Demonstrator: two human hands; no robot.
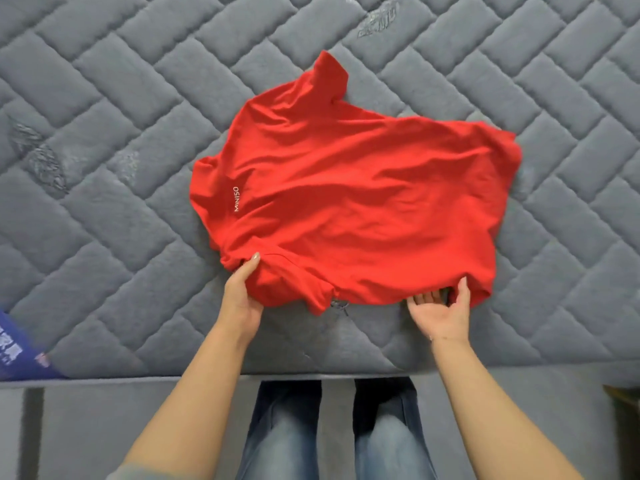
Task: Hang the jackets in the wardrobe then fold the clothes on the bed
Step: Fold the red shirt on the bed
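A red T-shirt (346,199) with small white lettering lies spread and wrinkled on the grey quilted mattress (104,140). One sleeve points toward the far side. My left hand (242,292) grips the shirt's near left edge, thumb on top of the cloth. My right hand (440,310) is at the near right hem, palm up, its fingers slipped under the fabric and the thumb raised beside it.
The mattress's front edge (311,375) runs across just in front of my legs in blue jeans. A blue printed item (20,348) lies at the left edge of the mattress. A dark object (623,396) shows at the far right.
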